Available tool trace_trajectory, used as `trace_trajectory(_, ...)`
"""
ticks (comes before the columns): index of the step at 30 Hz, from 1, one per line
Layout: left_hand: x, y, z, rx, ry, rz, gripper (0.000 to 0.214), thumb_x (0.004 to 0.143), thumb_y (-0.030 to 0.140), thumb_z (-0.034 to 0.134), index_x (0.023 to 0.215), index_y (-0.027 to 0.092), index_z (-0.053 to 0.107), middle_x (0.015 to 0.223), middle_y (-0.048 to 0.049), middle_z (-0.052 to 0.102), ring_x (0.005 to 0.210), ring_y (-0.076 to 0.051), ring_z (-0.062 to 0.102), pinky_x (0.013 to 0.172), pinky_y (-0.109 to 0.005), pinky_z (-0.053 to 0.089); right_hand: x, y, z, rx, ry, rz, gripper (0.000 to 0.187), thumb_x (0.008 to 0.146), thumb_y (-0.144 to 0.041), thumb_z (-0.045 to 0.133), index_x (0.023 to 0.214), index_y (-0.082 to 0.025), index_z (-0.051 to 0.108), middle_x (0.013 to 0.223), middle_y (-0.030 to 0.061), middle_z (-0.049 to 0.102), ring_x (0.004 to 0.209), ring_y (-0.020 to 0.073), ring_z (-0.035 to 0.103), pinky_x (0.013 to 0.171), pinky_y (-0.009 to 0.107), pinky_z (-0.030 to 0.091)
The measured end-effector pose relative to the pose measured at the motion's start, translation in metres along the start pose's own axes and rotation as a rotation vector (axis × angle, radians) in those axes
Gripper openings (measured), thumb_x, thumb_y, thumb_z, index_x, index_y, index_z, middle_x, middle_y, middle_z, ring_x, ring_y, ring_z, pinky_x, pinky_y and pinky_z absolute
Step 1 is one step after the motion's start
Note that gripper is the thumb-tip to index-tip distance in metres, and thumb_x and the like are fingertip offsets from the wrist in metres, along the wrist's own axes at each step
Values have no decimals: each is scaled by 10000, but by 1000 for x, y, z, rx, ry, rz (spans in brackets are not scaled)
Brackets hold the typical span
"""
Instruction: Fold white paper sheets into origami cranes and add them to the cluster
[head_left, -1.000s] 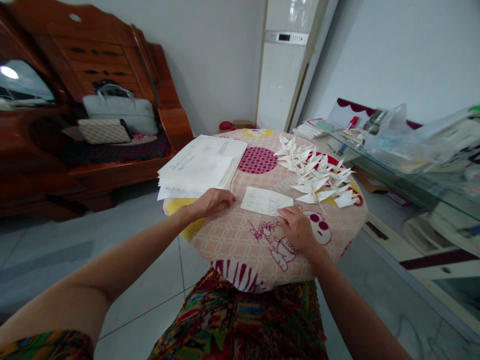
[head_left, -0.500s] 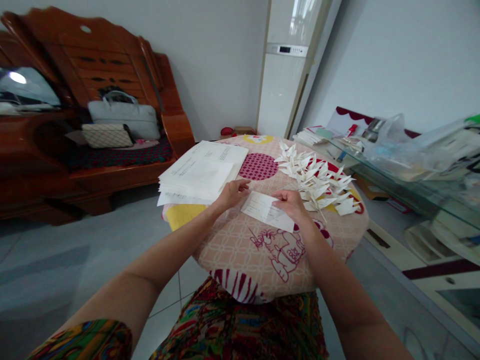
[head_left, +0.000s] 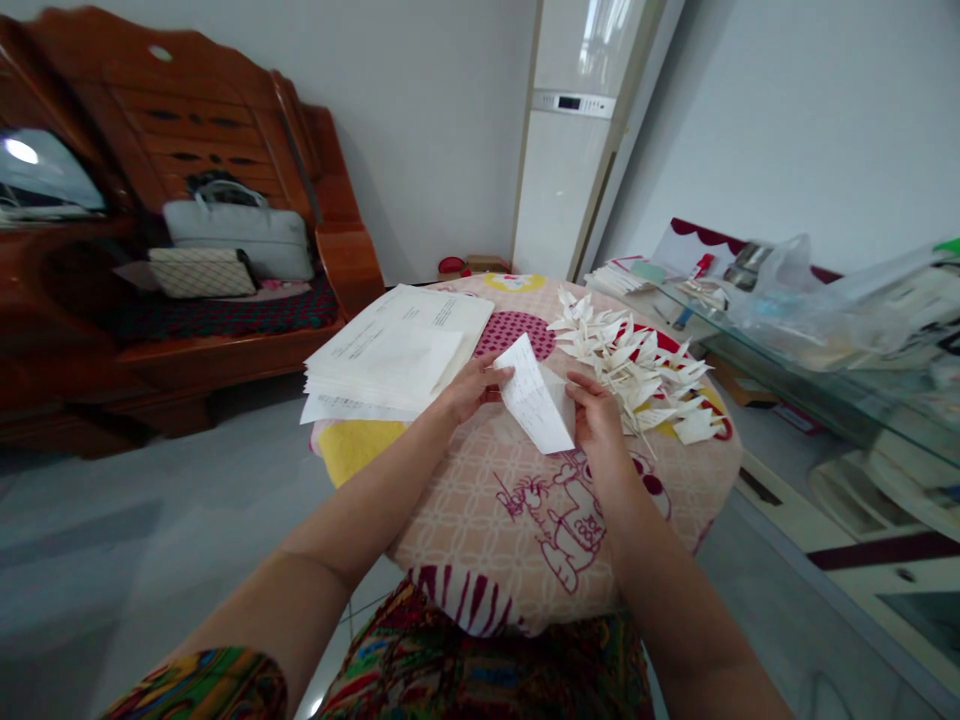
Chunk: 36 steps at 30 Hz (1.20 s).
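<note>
A folded white paper sheet [head_left: 536,400] with faint print is lifted off the round table [head_left: 480,520] and tilted on edge. My left hand [head_left: 469,385] pinches its upper left corner. My right hand [head_left: 596,415] grips its right side, fingers closed on the edge. Just left of my left hand lies a thick stack of white printed sheets [head_left: 397,350]. To the right of my right hand lies a pile of several folded white paper cranes [head_left: 637,365].
The table wears a pink patterned cloth with cartoon prints. A wooden bench [head_left: 187,220] with bags stands at the left, a tall white appliance [head_left: 562,150] at the back, and a glass-topped table [head_left: 825,340] with bags and clutter at the right. Grey floor tiles lie below.
The paper lay flat on the table a second ago. Both hands moved onto it, took hold of it and raised it upright.
</note>
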<state>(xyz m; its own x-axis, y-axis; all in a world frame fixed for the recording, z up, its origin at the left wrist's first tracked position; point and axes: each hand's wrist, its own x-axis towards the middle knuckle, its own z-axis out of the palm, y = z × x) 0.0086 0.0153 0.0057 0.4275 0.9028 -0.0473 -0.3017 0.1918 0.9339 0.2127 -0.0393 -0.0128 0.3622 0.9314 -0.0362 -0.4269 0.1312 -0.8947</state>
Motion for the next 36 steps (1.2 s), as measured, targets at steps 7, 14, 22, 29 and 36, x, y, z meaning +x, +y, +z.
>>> trace_trajectory(7, 7, -1, -18, -71, 190, 77, 691, 641, 105, 796, 1303, 141, 601, 860, -42, 716, 710, -159, 665, 701, -297, 558, -7, -2, 1, -51, -99, 48, 357, 527, -271, 842, 868, -230, 747, 761, -1, 773, 681, 210, 692, 672, 377, 568)
trace_trajectory(14, 4, -3, -14, -48, 237, 145, 668, 631, 218, 823, 1273, 172, 644, 861, -22, 693, 684, -126, 617, 621, -242, 502, -14, -3, 7, -51, -79, 93, 370, 396, -194, 870, 754, -201, 775, 685, 9, 761, 591, 177, 665, 618, 330, 559)
trace_trajectory(22, -2, -4, -11, 184, 77, 75, 609, 499, 238, 911, 1084, 175, 753, 1158, -84, 697, 876, -178, 644, 752, -293, 506, -7, 4, 3, -86, 35, -2, 351, 431, -197, 860, 773, -198, 777, 694, 20, 756, 608, 201, 676, 641, 374, 571)
trace_trajectory(29, -5, -9, -4, 231, 92, 43, 589, 508, 318, 924, 1049, 151, 764, 939, -85, 721, 719, -175, 635, 662, -304, 489, -11, 10, 6, -122, 0, 8, 379, 450, -230, 872, 818, -198, 788, 753, 25, 778, 660, 207, 692, 666, 351, 557)
trace_trajectory(36, -7, -5, -3, 342, 127, 179, 436, 498, 305, 915, 887, 149, 794, 1024, -81, 685, 776, -169, 624, 644, -279, 470, -14, 13, 6, -235, -11, 17, 314, 494, -263, 856, 792, -184, 793, 758, 30, 783, 700, 202, 700, 731, 341, 540)
